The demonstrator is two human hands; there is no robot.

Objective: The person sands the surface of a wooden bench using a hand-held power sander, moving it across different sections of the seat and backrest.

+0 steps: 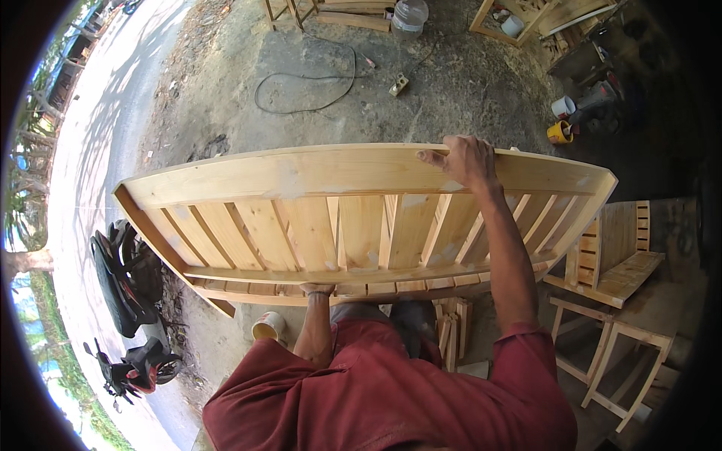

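A long pale wooden bench [364, 233] with a slatted back spans the middle of the head view, smeared with whitish patches. My right hand [472, 161] is closed over the top rail, right of its centre; the thumb lies along the front face and the fingertips are hidden behind. Lower down, my left hand [317, 289] is closed at the bottom rail, beside the row of short seat slats; its fingers are mostly hidden. Both arms are in maroon sleeves, the right one stretched far forward.
A cable [353, 83] loops on the rough ground ahead, near a socket box [399, 84]. White [562, 107] and yellow [559, 133] buckets stand at the far right. Another bench [617, 263] and wooden frames [624, 361] lie right. A bucket [268, 326] and motorbikes [139, 372] are left.
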